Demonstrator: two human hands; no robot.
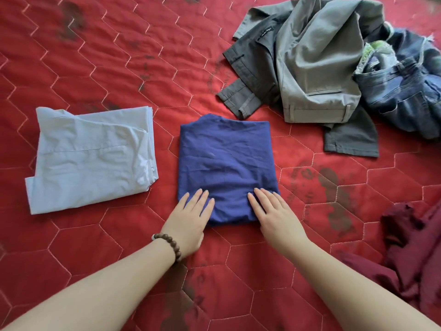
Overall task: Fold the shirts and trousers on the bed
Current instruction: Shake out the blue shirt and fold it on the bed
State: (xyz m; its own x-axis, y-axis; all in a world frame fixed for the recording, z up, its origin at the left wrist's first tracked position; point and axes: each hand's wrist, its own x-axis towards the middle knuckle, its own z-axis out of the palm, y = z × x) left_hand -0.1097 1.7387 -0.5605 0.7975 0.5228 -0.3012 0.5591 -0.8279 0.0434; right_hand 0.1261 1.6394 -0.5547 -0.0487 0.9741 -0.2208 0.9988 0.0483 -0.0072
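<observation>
On the red quilted bedspread (100,56), mid-bed, a folded dark-blue shirt (226,163) lies lengthwise away from the person, collar far; left hand (191,218) and right hand (274,216) press flat, fingers straight, on its near corners

My folded blue shirt (226,163) lies mid-bed, a folded pale-blue shirt (90,158) just to its left. Grey trousers (310,68) and jeans (405,87) sit crumpled near the far right corner; a maroon garment (415,247) is bunched at the right edge.

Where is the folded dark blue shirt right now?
In the head view, the dark blue shirt lies mid-bed, right of the folded light blue shirt, with the left hand and right hand flat on its near edge.
</observation>
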